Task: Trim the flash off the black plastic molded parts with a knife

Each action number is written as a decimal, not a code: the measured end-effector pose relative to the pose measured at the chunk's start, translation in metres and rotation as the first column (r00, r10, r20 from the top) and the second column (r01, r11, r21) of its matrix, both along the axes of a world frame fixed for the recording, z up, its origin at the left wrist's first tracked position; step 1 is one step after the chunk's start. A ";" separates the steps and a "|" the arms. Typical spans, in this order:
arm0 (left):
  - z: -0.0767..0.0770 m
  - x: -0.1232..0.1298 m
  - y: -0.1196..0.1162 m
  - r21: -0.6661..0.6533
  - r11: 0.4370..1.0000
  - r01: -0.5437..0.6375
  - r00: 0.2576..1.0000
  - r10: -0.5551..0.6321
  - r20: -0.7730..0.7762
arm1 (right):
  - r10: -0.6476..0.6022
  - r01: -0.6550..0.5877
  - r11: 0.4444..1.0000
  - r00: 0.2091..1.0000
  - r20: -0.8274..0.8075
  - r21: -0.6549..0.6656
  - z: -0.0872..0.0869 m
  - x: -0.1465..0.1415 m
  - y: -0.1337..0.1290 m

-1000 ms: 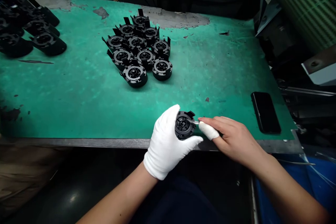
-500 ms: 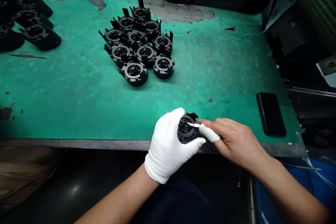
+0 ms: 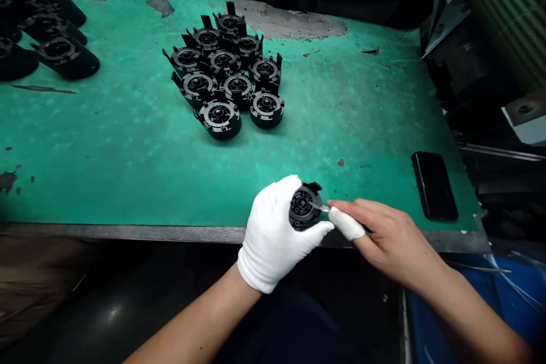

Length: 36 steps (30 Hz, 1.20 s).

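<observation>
My left hand (image 3: pixel 275 230), in a white glove, is wrapped round a round black part (image 3: pixel 305 207) at the front edge of the green table. The part's ringed face points up toward the camera. My right hand (image 3: pixel 384 233), bare except for a white cover on the thumb, pinches a small thin blade (image 3: pixel 319 206). The blade's tip lies over the face of the black part; whether it touches is hard to tell. Most of the tool's handle is hidden in my fingers.
Several similar black parts (image 3: pixel 222 116) stand grouped at the back middle of the green table (image 3: pixel 128 159). Taller black pieces (image 3: pixel 70 57) stand at the far left. A black phone (image 3: pixel 435 186) lies at the right. Blue plastic (image 3: pixel 503 290) is below the right corner.
The blade has shifted slightly right, from the centre of the part toward its right side, together with my right hand. My left hand keeps its hold. The view has shifted slightly.
</observation>
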<state>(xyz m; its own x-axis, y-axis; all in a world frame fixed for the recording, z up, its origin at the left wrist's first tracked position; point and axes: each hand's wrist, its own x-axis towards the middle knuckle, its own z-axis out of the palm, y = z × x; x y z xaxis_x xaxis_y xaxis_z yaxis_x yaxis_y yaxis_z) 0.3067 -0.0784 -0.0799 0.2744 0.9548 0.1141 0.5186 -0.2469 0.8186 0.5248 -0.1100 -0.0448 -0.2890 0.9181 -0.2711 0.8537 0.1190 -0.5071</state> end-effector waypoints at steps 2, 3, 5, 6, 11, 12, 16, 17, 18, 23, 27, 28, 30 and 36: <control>-0.002 -0.001 -0.001 0.011 1.000 0.000 1.000 0.000 -0.002 | 0.033 -0.032 0.999 0.999 0.035 -0.034 -0.003 0.002 -0.009; -0.002 -0.001 -0.001 0.018 1.000 0.002 1.000 -0.002 -0.007 | 0.043 -0.041 0.999 0.997 0.062 -0.034 -0.005 0.003 -0.012; -0.002 0.000 -0.002 0.051 0.999 0.002 1.000 0.000 -0.026 | 0.031 -0.032 0.999 0.990 0.140 0.002 -0.008 0.002 -0.017; -0.001 0.001 -0.002 0.075 0.997 -0.005 0.999 0.008 -0.043 | 0.015 -0.021 0.999 0.983 0.184 0.029 -0.009 0.000 -0.018; 0.005 0.005 -0.001 0.075 0.997 0.008 0.993 0.000 -0.114 | -0.046 0.014 0.995 0.951 0.305 0.103 -0.005 -0.007 -0.020; 0.006 0.005 -0.001 0.061 0.998 0.013 0.993 -0.006 -0.115 | -0.045 0.017 0.995 0.956 0.289 0.097 -0.004 -0.007 -0.021; 0.004 0.003 -0.003 0.062 0.998 0.009 0.994 -0.002 -0.110 | -0.018 0.003 0.998 0.973 0.231 0.066 -0.004 -0.008 -0.025; 0.004 0.003 -0.004 0.061 0.998 0.011 0.994 -0.004 -0.111 | -0.024 0.004 0.997 0.969 0.246 0.081 -0.005 -0.009 -0.025; 0.003 0.003 -0.004 0.062 0.998 0.013 0.994 -0.006 -0.111 | -0.037 0.009 0.994 0.963 0.269 0.106 -0.006 -0.011 -0.026; 0.001 0.002 -0.006 0.093 0.996 0.012 0.995 -0.003 -0.104 | -0.101 0.068 0.987 0.965 0.241 0.144 -0.004 -0.014 -0.026; -0.001 -0.013 0.001 0.103 0.989 0.103 0.992 -0.095 -0.082 | -0.135 0.134 0.988 0.991 0.010 0.075 0.001 -0.003 -0.022; -0.001 -0.018 0.006 0.092 0.984 0.153 0.986 -0.145 -0.085 | -0.118 0.118 0.992 0.993 -0.008 0.053 0.001 0.001 -0.019; 0.002 -0.028 0.016 0.040 0.966 0.255 0.963 -0.250 -0.096 | -0.047 0.046 0.999 0.999 0.004 0.015 -0.002 0.006 -0.012; 0.013 -0.042 0.044 -0.080 0.915 0.397 0.912 -0.402 -0.079 | 0.199 -0.201 0.980 0.975 0.099 0.009 -0.007 0.008 0.013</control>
<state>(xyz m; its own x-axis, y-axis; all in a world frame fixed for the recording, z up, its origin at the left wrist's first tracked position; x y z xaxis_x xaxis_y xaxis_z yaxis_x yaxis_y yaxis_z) 0.2650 -0.0348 -0.0669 0.6409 0.7675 0.0154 0.4607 -0.4006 0.7920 0.5332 -0.0969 -0.0519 -0.4404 0.8496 -0.2903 0.8568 0.3010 -0.4188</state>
